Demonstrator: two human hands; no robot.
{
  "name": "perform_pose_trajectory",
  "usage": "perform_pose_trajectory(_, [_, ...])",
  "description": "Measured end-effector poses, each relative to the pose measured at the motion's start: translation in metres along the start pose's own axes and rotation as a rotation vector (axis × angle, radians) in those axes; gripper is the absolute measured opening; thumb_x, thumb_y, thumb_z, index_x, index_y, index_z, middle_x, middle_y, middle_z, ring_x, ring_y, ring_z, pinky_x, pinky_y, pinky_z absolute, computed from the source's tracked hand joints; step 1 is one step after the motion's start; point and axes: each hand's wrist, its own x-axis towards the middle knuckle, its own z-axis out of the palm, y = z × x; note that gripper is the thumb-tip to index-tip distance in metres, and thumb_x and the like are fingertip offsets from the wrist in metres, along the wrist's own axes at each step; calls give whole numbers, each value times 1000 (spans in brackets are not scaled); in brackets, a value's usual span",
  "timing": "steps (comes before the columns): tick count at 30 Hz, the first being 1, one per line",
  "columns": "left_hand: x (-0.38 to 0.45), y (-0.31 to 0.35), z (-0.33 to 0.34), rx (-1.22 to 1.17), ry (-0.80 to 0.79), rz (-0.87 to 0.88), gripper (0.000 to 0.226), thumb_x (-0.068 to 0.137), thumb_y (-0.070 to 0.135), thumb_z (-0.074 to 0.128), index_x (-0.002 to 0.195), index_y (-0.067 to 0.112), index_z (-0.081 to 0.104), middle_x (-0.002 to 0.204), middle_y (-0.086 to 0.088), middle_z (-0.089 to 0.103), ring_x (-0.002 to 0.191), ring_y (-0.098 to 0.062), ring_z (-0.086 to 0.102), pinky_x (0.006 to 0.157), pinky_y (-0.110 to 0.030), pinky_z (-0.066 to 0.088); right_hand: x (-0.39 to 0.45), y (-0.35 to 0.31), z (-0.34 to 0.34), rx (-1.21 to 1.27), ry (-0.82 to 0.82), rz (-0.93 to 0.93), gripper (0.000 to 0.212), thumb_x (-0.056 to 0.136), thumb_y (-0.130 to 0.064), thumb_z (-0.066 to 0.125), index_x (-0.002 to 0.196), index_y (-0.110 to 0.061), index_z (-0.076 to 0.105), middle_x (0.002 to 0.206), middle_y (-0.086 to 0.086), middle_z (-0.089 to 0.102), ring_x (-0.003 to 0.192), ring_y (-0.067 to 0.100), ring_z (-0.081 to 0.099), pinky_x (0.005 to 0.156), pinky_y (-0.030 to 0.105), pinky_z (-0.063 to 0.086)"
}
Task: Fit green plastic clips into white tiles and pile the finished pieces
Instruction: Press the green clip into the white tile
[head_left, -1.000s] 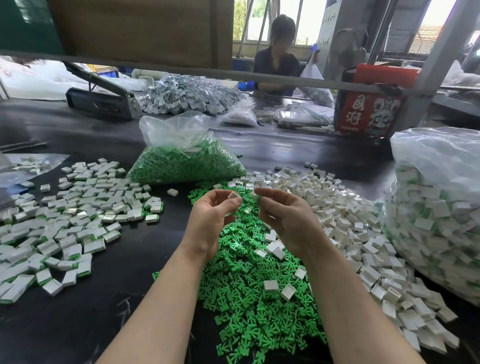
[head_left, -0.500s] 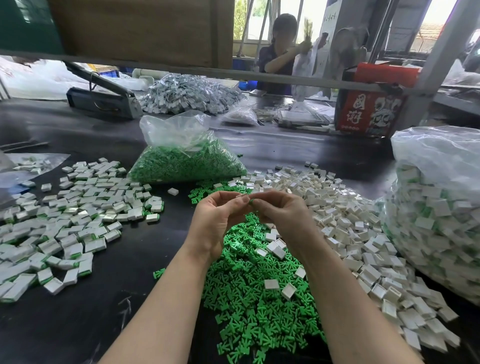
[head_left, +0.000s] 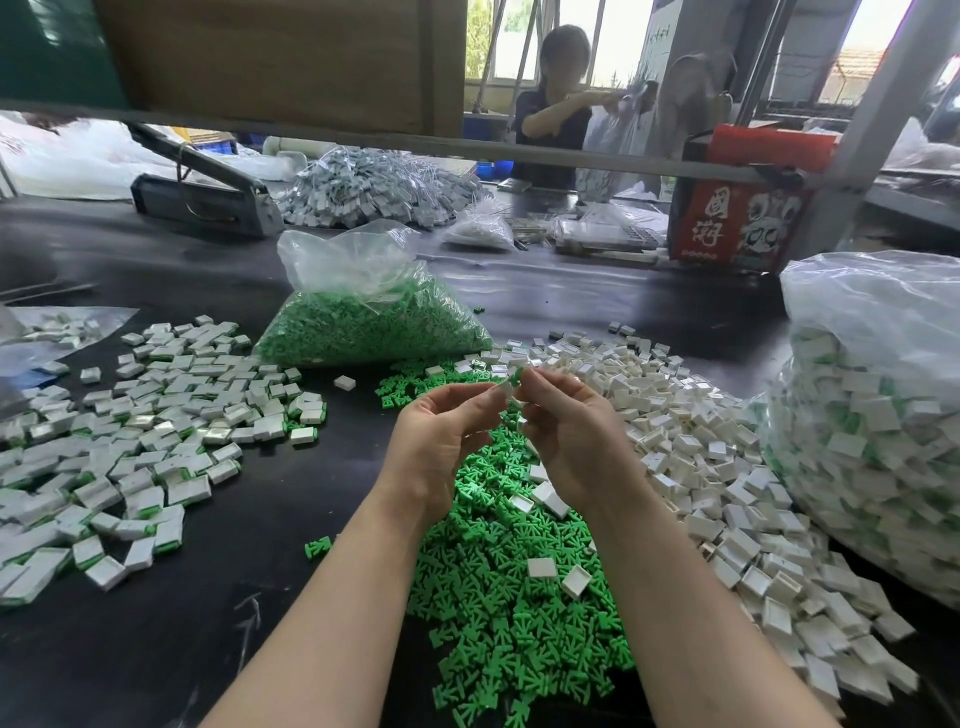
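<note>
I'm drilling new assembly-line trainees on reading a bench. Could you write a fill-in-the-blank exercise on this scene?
1. The loose heap of green plastic clips lies directly below the person's two ____.
2. The spread of finished white tiles with green edges lies on the person's ____ side.
3. The clear plastic bag behind the hands holds clips coloured ____.
4. The left hand and right hand meet at their ____.

Missing words: hands; left; green; fingertips

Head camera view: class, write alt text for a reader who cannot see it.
Two hands, left hand and right hand, pinch a white tile and green clip together above loose green clips. Finished pieces lie left, empty tiles right.
</note>
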Motion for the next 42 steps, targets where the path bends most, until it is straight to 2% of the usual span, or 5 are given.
perform_pose_trajectory(6, [0, -1, -1, -8, -21, -17, 18, 58, 31, 83, 74, 22, 80, 81, -2, 76, 69, -8, 69, 60, -18, 51, -1, 1, 2, -41, 18, -50, 3, 85, -7, 68, 86, -8, 65, 73, 3, 61, 63, 11, 47, 59, 23, 38])
perform_pose_trajectory(19, [4, -2, -8, 80, -11, 74, 37, 50, 40, 88, 78, 19, 79, 85, -8, 77, 75, -14, 72, 60, -19, 52, 0, 4, -5, -276, 13, -178, 3, 84, -9, 72, 83, -12, 70, 77, 4, 68, 66, 11, 57, 61, 25, 46])
perform_pose_trajectory(25, [3, -4, -11, 316, -24, 125, 33, 65, 36, 80, 86, 11, 74, 81, -10, 76, 70, -15, 71, 57, -16, 51, 2, 4, -10, -578, -10, -273, 2, 88, -9, 69, 86, -10, 69, 73, 1, 68, 62, 5, 61, 57, 17, 48])
perform_pose_trajectory(32, [7, -9, -13, 426, -23, 168, 4, 86, 9, 74, 82, 8, 72, 67, -2, 72, 59, -4, 65, 54, -11, 47, 4, 4, -13, -1146, -48, -350, 15, 97, -22, 57, 89, -12, 66, 75, 7, 69, 69, 26, 63, 64, 38, 50])
perform_pose_trajectory(42, [8, -14, -18, 673, -228, 93, 37, 104, 28, 45, 71, 15, 54, 54, 12, 51, 54, -9, 43, 53, -21, 36, 1, 4, -11, -1019, -133, -257, 20, 98, -18, 54, 82, -10, 63, 70, 4, 67, 63, 23, 56, 63, 40, 47])
